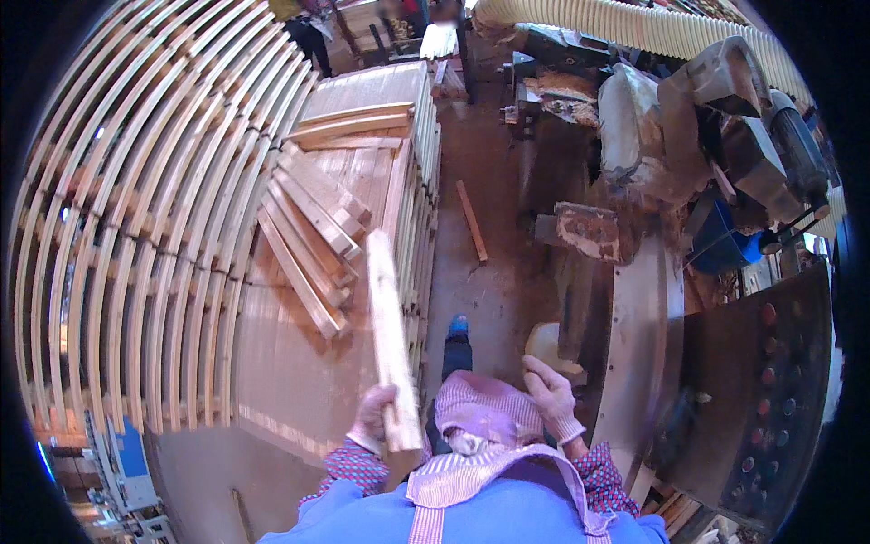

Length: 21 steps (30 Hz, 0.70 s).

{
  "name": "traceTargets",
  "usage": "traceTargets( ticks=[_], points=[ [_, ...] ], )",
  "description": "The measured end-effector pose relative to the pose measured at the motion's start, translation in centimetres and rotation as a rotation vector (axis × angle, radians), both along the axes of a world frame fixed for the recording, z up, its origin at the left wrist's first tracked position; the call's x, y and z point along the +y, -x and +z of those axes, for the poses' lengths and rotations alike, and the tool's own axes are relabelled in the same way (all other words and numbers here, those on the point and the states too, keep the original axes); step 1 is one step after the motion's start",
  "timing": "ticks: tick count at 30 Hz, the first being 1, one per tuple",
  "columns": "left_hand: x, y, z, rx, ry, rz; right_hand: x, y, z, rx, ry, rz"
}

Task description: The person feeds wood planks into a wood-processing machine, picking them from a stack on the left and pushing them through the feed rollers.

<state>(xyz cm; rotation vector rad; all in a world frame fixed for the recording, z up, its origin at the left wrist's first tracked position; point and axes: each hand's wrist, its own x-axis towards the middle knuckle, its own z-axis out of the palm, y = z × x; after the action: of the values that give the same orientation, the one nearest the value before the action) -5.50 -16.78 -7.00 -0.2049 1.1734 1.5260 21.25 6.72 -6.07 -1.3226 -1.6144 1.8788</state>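
A pale wooden board [388, 322] stands out lengthwise in front of me, its near end beside my body. My left hand [372, 415], in a light work glove, is closed around this board near its lower end. To the right, my gloved right hand [552, 396] is raised beside the machine with its fingers stretched forward, and I see nothing held in it. Just beyond those fingers is a pale, rounded piece [546, 344]; whether they touch it I cannot tell. Several loose boards [308, 236] lie fanned out on the wood stack at the left.
A tall slatted rack of wooden strips [136, 245] fills the left. On the right stands a woodworking machine [634, 335] with a dark button panel [770, 399]. A ribbed hose [634, 20] crosses the back. One wooden strip [471, 220] lies on the aisle floor. Other people stand far off.
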Motion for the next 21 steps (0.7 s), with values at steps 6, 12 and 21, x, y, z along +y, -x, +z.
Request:
traceTargets(
  ticks=[6,12,21],
  points=[
    [9.8,-9.4,4.6,0.317,-0.084,-0.222,-4.2,1.9,5.1,0.344,0.078,0.460],
    [19.0,-13.9,7.2,0.251,-0.582,-0.286,-3.7,-4.1,6.4,0.262,-0.199,-0.122],
    [22.8,-15.0,4.6,-0.036,-0.442,-0.461,-11.6,-22.3,-2.9,-0.999,-1.014,-0.223]
  ],
)
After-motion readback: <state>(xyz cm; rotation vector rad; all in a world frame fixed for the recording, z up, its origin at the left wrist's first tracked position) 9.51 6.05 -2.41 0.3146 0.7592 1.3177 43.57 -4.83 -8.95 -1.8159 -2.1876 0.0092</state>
